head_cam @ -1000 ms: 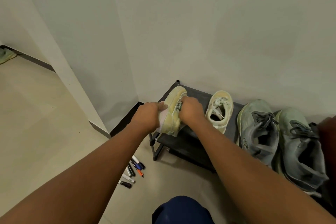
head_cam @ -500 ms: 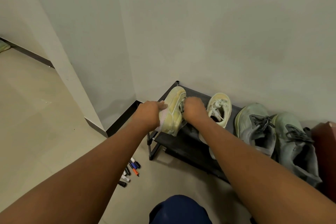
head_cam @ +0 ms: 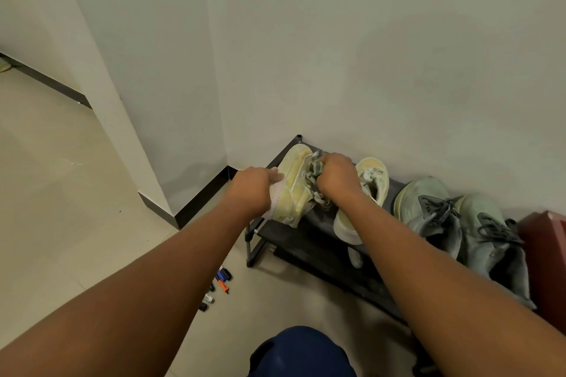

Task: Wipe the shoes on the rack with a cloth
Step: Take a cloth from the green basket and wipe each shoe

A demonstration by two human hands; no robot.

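Observation:
A pale yellow sneaker stands tilted on its side at the left end of the black shoe rack. My left hand grips its sole side and heel. My right hand holds a bunched grey-green cloth against the sneaker's laces, near the toe. The matching yellow sneaker lies just right of my right wrist, partly hidden by my arm. Two grey-green sneakers sit further right on the rack.
The rack stands against a white wall in a corner with a dark skirting board. Several marker pens lie on the tiled floor by the rack's left leg. A dark red object is at the right edge. My blue-clad knee is below.
My right hand with the cloth has slid up along the yellow sneaker from its middle toward the toe. My left hand has kept its hold on the shoe.

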